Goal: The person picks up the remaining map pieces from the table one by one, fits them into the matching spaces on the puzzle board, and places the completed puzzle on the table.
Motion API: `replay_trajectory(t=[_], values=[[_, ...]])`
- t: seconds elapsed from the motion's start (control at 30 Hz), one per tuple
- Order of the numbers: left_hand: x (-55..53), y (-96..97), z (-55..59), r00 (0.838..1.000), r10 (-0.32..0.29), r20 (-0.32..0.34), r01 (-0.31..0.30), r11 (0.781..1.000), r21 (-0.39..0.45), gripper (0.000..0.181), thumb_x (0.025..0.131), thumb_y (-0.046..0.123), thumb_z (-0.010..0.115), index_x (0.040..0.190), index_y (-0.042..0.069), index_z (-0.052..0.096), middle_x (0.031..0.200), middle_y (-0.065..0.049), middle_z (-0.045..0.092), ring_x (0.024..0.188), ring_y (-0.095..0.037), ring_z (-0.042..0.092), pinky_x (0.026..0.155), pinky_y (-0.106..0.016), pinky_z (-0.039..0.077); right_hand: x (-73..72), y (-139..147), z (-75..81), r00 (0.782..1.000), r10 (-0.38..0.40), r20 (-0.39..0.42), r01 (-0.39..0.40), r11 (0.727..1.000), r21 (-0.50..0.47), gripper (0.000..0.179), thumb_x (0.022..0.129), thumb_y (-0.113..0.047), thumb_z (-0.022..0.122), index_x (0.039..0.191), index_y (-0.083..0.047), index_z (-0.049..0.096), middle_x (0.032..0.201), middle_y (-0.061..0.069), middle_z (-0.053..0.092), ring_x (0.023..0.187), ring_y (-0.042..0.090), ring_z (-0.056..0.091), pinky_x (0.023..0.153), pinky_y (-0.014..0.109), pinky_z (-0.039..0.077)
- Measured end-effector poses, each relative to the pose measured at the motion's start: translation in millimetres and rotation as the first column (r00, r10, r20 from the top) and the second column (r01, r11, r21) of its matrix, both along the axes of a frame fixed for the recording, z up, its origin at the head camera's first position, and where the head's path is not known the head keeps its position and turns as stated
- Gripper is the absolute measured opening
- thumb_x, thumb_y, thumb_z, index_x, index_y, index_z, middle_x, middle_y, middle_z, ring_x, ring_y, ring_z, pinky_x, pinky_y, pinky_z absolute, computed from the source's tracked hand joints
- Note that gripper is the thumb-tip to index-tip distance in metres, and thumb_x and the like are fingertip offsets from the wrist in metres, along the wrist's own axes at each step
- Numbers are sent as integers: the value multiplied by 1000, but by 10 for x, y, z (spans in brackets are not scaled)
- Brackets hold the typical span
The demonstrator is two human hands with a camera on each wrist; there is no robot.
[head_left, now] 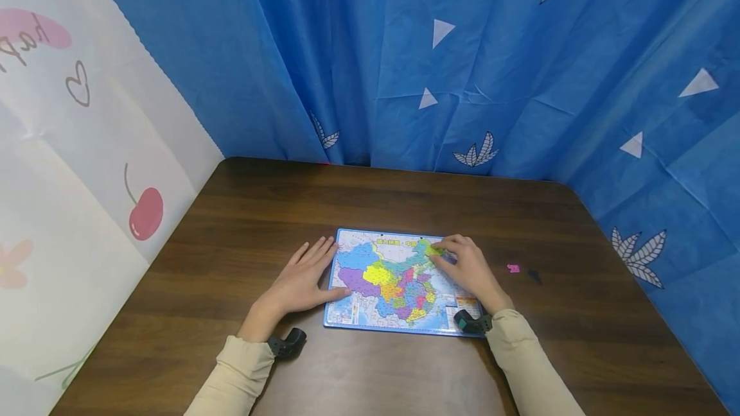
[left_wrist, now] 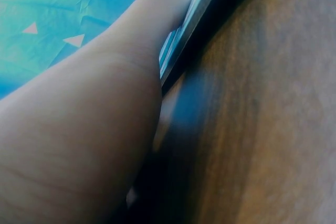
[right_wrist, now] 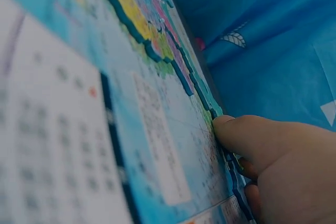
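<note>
A flat map puzzle board (head_left: 399,251) with a blue rim and colourful province pieces lies on the table. My left hand (head_left: 303,281) rests at its left edge with fingers spread and the thumb over the board's surface; the left wrist view shows that thumb on the board's edge (left_wrist: 185,38). At the board's upper right, my right hand (head_left: 465,266) pinches a yellow-green puzzle piece (head_left: 431,250) between thumb and fingers. The right wrist view has the thumb (right_wrist: 247,135) low against the map, while the fingers behind it mostly hide the piece.
Right of the board, a small pink piece (head_left: 513,268) and a dark piece (head_left: 534,276) lie on the brown wooden table (head_left: 277,210). A blue curtain (head_left: 358,82) hangs behind the table, and a white printed sheet (head_left: 87,146) borders it at left.
</note>
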State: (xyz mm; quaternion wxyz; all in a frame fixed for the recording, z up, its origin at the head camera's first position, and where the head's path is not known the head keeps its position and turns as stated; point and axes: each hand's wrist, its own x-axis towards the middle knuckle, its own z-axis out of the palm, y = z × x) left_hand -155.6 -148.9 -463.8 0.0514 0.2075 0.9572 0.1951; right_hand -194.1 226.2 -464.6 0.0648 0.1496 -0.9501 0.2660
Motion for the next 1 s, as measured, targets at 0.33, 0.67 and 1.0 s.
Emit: replay_trajectory(t=[0.33,0.67,1.0], values=[[-11,1,-13,1000,-8,1,8,1000,0,109,85,79,59,164,11,28,172,-9,21,160,-29,14,129,-54,7,33,20,-79,999,0,-49,-3,998,-65,33,96,-28,75,125,-12,75,125,10,67,118,32,58,98,56,51],[-36,-7,24,1000,-12,-8,12,1000,0,107,85,77,59,163,10,28,171,-10,21,160,-30,15,129,-55,8,19,25,-57,994,16,-110,-28,994,-109,33,96,-24,75,126,-12,73,126,9,67,118,30,59,99,55,51],[-29,-13,1,1000,-16,1,16,1000,-3,108,85,78,58,163,10,29,171,-10,22,160,-30,15,129,-56,9,78,104,-75,993,-9,-120,-8,991,-137,33,96,-21,75,127,-10,72,127,11,68,120,31,58,101,57,50]])
